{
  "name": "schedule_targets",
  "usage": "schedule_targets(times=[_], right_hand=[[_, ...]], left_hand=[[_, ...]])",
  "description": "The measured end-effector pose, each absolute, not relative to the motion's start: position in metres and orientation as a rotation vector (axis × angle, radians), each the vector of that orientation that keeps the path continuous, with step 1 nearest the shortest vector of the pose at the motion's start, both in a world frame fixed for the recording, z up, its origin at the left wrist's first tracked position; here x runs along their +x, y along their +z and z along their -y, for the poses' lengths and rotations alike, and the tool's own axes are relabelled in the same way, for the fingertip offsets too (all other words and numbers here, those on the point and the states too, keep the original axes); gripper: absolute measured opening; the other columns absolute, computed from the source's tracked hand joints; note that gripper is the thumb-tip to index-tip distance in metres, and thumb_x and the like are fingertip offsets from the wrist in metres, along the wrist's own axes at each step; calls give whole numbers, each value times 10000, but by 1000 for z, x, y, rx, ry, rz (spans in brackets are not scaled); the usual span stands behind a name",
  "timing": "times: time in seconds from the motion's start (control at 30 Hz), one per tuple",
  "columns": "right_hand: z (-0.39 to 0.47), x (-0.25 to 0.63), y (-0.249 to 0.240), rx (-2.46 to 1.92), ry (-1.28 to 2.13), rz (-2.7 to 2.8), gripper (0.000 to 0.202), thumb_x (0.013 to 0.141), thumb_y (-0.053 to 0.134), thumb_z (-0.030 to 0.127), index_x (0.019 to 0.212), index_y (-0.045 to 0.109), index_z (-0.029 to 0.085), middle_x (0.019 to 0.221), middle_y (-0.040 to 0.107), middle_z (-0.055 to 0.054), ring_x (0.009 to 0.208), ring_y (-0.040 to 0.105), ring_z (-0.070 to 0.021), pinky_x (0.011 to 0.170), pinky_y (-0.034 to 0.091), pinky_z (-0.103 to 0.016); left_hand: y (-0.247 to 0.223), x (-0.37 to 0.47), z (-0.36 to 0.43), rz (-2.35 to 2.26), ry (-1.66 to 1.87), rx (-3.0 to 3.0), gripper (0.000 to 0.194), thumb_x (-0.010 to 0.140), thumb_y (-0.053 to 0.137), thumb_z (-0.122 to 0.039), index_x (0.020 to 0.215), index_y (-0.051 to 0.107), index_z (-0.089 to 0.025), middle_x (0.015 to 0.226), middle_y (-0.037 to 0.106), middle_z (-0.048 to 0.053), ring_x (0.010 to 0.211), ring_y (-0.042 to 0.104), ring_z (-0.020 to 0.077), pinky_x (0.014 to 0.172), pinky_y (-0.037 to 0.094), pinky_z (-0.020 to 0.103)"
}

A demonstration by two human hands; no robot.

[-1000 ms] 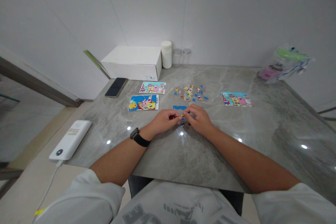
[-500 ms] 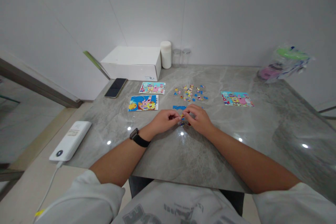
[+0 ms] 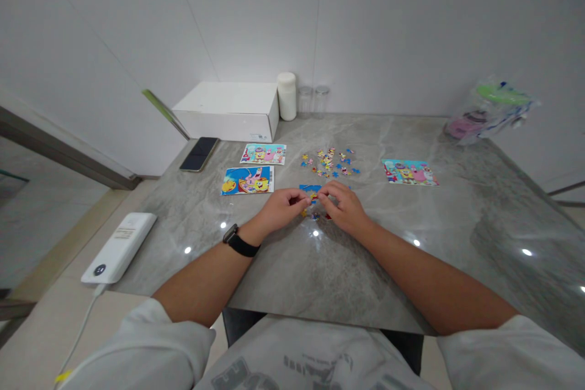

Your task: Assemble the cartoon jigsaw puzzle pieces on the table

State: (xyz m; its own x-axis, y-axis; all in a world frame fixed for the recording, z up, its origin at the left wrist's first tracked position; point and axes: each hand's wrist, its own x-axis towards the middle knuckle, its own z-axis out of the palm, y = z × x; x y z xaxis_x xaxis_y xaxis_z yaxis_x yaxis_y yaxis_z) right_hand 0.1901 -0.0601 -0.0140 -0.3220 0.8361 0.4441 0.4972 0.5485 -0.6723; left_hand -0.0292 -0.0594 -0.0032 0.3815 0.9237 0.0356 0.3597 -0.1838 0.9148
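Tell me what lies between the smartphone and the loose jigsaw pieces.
In the head view, a cartoon picture card lies between the smartphone and the loose jigsaw pieces, with a second card just nearer the person.

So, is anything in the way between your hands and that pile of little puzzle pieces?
Nothing visible stands between the right hand and the loose puzzle pieces beyond it. From the left hand, some flat blue puzzle pieces lie partly across the way, but they look low enough to reach over.
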Motion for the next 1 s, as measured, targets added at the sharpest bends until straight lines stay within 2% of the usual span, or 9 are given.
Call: schedule_targets(times=[0.53, 0.8, 0.9, 1.0], right_hand=[[59, 190, -14, -1057, 556, 1983, 137, 964, 615, 247, 841, 674, 230, 873, 695, -38, 861, 657, -213, 827, 478, -347], [59, 190, -13, -1077, 579, 1985, 161, 957, 600, 251, 811, 664, 228, 837, 679, -29, 832, 648, -200, 803, 471, -332], [58, 190, -13, -1078, 596, 1958, 168, 952, 599, 257, 799, 660, 230, 821, 672, -25, 823, 645, -198, 796, 475, -329], [57, 190, -13, -1089, 619, 1933, 179, 954, 599, 272, 791, 660, 230, 818, 675, -25, 821, 648, -199, 794, 479, -332]], left_hand=[[-6, -28, 59, -1148, 757, 1819, 353, 935, 638, -470, 847, 756, -149, 720, 668, 0, 653, 520, 127, 619, 384, 251], [-7, -27, 60, -1085, 734, 1833, 230, 910, 636, -350, 843, 743, -158, 740, 674, -10, 658, 529, 116, 633, 399, 243], [-9, -30, 58, -1082, 732, 1890, 150, 891, 646, -277, 903, 751, -171, 765, 678, -17, 663, 539, 113, 639, 409, 240], [-8, -34, 58, -1133, 767, 2042, 138, 890, 707, -296, 973, 729, -187, 864, 688, -6, 703, 549, 119, 656, 422, 246]])
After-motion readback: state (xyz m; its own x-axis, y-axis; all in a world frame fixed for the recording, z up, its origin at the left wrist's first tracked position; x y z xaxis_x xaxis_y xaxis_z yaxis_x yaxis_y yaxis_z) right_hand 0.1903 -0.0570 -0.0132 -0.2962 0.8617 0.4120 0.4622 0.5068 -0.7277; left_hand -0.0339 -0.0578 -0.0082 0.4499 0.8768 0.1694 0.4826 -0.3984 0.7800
